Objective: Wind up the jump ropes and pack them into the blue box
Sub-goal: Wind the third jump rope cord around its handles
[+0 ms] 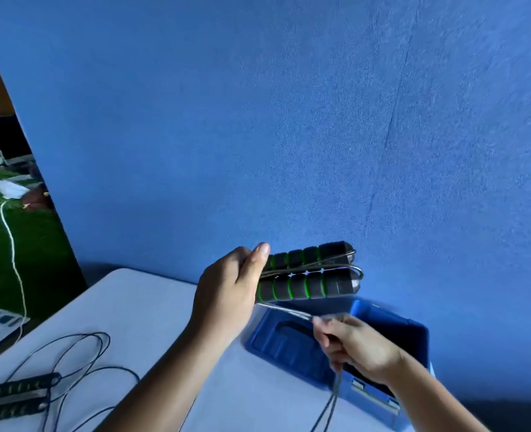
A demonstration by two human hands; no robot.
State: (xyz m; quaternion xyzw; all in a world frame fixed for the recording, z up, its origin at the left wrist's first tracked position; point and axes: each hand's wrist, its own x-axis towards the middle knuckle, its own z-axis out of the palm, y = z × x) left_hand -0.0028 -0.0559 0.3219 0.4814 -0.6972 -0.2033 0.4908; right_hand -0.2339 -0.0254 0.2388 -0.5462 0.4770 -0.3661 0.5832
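Spare rope (18, 397) lies loose on the table (139, 307), well left of and below the left hand (227, 294). Left hand clamped round one end of two handles (308, 275), side by side in the air, wraps across them. Cord (284, 309) runs taut from that hand to the right hand (354, 347), fingers curled tight on it; slack hangs below. Box (382, 313) sits open just behind the right hand, lid (276, 347) at its left.

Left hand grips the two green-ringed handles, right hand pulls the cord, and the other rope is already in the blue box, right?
No. The head view shows the other rope lying loose on the table, left of the blue box. The left hand does grip the handles; the right hand pulls the cord.
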